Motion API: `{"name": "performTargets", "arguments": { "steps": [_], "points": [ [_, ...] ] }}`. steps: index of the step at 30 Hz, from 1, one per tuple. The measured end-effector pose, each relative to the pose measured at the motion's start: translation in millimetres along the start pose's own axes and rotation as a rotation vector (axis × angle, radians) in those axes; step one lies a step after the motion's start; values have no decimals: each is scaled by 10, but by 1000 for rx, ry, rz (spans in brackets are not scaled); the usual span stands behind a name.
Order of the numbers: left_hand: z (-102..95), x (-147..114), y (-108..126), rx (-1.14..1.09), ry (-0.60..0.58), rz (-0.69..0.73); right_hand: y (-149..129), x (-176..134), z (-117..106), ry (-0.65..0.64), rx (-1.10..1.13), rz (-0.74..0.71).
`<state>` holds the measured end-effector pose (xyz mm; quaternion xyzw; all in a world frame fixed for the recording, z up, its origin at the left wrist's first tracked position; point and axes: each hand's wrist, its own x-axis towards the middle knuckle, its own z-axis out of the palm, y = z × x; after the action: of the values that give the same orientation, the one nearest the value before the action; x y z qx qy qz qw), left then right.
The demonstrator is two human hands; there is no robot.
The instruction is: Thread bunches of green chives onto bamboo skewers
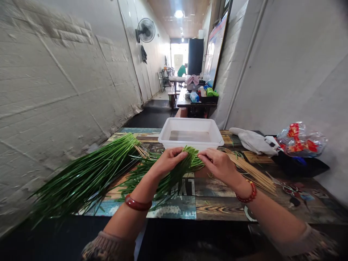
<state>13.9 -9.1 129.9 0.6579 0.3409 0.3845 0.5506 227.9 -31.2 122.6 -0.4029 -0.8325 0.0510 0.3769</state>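
A bunch of green garlic chives (pixel 181 168) is held up by my left hand (pixel 170 161), fingers closed round it near the pale stem ends. Its long leaves hang down toward me over the table. My right hand (pixel 219 165) is closed in a pinch right beside the cut stem ends; whatever sits between the fingertips is too small to make out. More chives lie on the table behind and under my hands. To the right of my right hand lies a bundle of thin bamboo skewers (pixel 251 172). A large heap of chives (pixel 92 177) spreads at the left.
A white plastic tub (pixel 190 139) stands just beyond my hands on the wooden table (pixel 217 208). Several skewers (pixel 143 151) rest by the heap. Scissors (pixel 289 187), a white cloth-like bundle (pixel 252 140) and red-printed plastic packaging (pixel 299 141) lie right. A person (pixel 182 70) is far back.
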Motion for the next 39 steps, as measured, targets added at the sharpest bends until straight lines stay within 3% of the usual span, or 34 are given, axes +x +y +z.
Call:
{"name": "performTargets", "arguments": {
  "steps": [5, 9, 15, 23, 35, 39],
  "points": [
    [-45, -10, -6, -96, -106, -48, -56, 47, 55, 34, -9, -38],
    [-36, -22, 9, -145, -66, -93, -83, 62, 38, 33, 17, -44],
    [-15, -20, 3, -97, -8, -50, -79, 37, 5, 11, 2, -34],
    [-3, -25, -57, -180, -15, -89, -50, 49, 148, 47, -12, -44],
    [-5, 4, -85, -89, -45, -120, 2, 44, 211, 49, -26, -60],
    [-24, -10, -97, -79, -20, -35, 25, 22, 191, 47, 18, -35]
  ]
}}
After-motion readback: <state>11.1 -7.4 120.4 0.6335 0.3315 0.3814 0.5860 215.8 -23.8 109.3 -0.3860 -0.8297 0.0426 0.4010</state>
